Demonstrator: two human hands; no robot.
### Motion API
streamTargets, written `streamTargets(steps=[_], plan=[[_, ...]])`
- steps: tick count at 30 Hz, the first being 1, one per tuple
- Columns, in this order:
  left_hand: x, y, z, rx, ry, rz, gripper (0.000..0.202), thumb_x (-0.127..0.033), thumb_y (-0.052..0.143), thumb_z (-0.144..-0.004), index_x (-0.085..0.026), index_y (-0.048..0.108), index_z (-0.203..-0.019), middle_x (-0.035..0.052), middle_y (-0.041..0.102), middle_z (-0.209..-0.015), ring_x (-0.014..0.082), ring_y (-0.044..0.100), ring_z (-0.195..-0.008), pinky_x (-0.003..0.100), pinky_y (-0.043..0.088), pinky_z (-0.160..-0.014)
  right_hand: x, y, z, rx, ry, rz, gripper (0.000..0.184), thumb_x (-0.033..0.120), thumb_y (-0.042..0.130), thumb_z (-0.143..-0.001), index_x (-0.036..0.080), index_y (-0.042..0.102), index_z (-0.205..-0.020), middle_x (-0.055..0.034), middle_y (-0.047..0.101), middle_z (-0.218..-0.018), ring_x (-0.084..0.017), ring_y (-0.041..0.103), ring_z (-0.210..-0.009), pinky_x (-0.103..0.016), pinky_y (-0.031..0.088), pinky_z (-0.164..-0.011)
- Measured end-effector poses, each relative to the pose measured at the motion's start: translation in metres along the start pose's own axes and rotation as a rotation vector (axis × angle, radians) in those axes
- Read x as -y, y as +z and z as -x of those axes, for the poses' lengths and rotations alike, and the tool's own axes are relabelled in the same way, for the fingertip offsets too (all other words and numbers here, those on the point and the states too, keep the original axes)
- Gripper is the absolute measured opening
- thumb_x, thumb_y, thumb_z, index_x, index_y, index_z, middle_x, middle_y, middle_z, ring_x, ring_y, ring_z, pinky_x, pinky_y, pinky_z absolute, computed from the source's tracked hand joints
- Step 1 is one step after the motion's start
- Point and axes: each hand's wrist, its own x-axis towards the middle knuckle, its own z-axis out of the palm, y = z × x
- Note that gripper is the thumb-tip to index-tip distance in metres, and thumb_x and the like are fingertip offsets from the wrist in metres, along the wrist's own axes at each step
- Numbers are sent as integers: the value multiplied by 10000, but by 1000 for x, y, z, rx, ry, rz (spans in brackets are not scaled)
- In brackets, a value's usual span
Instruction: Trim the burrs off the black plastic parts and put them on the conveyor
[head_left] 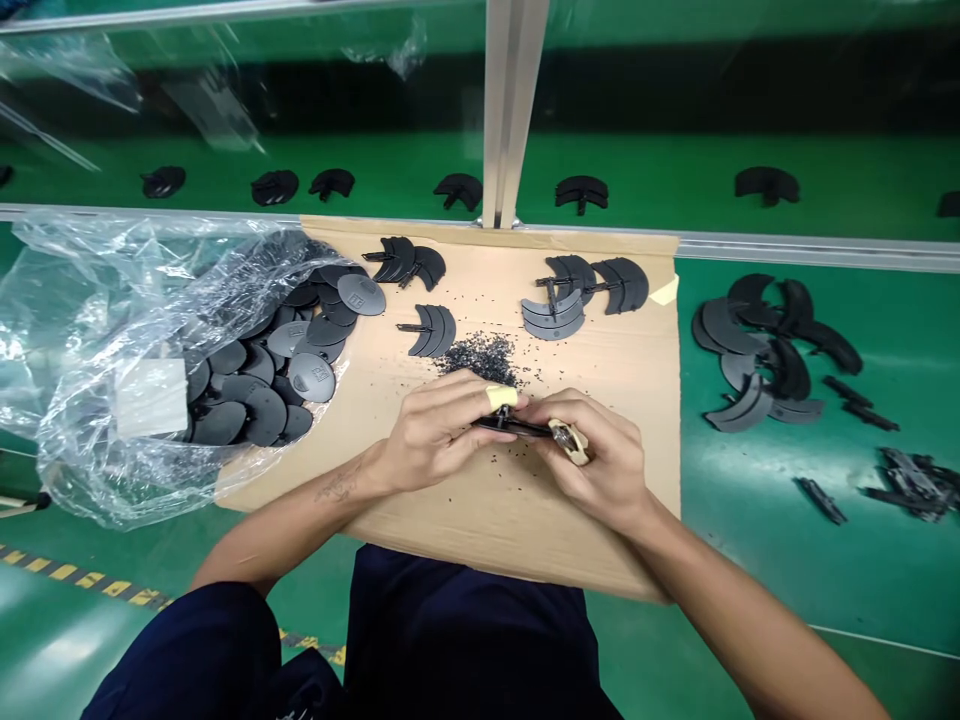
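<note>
My left hand (442, 430), with yellow tape round one finger, is closed on a thin black plastic part (510, 424) held edge-on over the cardboard. My right hand (596, 450) meets it at the part's right end. In its curled fingers is a small tape-wrapped object (570, 441) with metal showing inside; its kind is unclear. Just beyond the fingers lies a heap of tiny black pieces (480, 357), some scattered around it. Crescent-shaped black parts with stems (429, 331) rest at the left of the heap, and more crescent parts (553, 316) at the right.
At left, a clear plastic bag (90, 300) spills black discs (264, 412) onto the cardboard sheet (420, 515). Loose crescent parts (739, 405) and narrow black pieces (821, 500) lie on the green table at right. Behind a metal rail, a row of parts (581, 192) sits on green.
</note>
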Motion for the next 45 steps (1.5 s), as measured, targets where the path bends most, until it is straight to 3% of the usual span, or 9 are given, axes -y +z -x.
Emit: streamTargets(steps=[7, 10, 13, 16, 20, 27, 35, 45], plan=[[0, 2, 1, -63, 40, 14, 224, -172, 726, -917, -153, 720, -1139, 67, 787, -921, 143, 713, -825, 274, 565, -743, -2, 0, 0, -9, -37, -4, 194, 73, 641, -897, 216, 661, -1026, -61, 735, -929, -186, 718, -822, -318, 595, -704], [1, 2, 0, -41, 39, 48, 206, -207, 689, -951, -145, 717, -1146, 81, 782, -936, 151, 708, -855, 290, 568, -767, -2, 0, 0, -11, -35, -30, 204, 66, 654, -891, 215, 662, -1029, -63, 735, -945, -186, 718, -837, -319, 596, -724], [3, 3, 1, 12, -19, 108, 285, -334, 700, -950, -154, 713, -1171, 92, 779, -996, 174, 711, -930, 315, 585, -821, 0, 0, -1, -32, -13, -96, 176, 85, 679, -895, 215, 657, -1011, -56, 731, -948, -181, 720, -859, -311, 594, -740], [4, 2, 2, 14, -147, 150, 283, -324, 720, -936, -162, 712, -1168, 74, 783, -997, 156, 732, -905, 270, 595, -799, 0, -2, -5, -26, 22, -111, 150, 127, 715, -891, 216, 651, -993, -50, 724, -945, -186, 717, -873, -320, 593, -749], [7, -4, 2, -40, -196, 99, 205, -274, 768, -895, -165, 743, -1066, 52, 779, -923, 134, 714, -808, 248, 575, -734, -4, -8, -9, -12, 17, 55, 160, 135, 668, -916, 214, 642, -1053, -63, 704, -998, -197, 690, -925, -352, 580, -796], [13, -9, 2, 54, -133, 86, 200, -262, 752, -908, -184, 752, -1092, 53, 762, -930, 143, 673, -834, 291, 544, -766, -18, -13, -5, 87, -114, 464, 265, 101, 543, -911, 189, 619, -1149, -102, 704, -1050, -235, 648, -926, -379, 524, -757], [16, -6, 5, 50, -107, 96, 228, -252, 759, -902, -196, 746, -1123, 48, 764, -935, 140, 665, -832, 287, 531, -751, -18, -12, -2, 116, -134, 619, 187, 133, 545, -956, 161, 637, -1117, -62, 697, -880, -188, 548, -758, -327, 426, -668], [15, -3, 5, 25, -118, 122, 206, -238, 771, -891, -197, 760, -1093, 44, 769, -910, 134, 664, -807, 278, 531, -733, -14, -14, -4, 89, -182, 728, 141, 145, 541, -982, 157, 659, -1058, -37, 659, -783, -168, 491, -704, -315, 375, -631]])
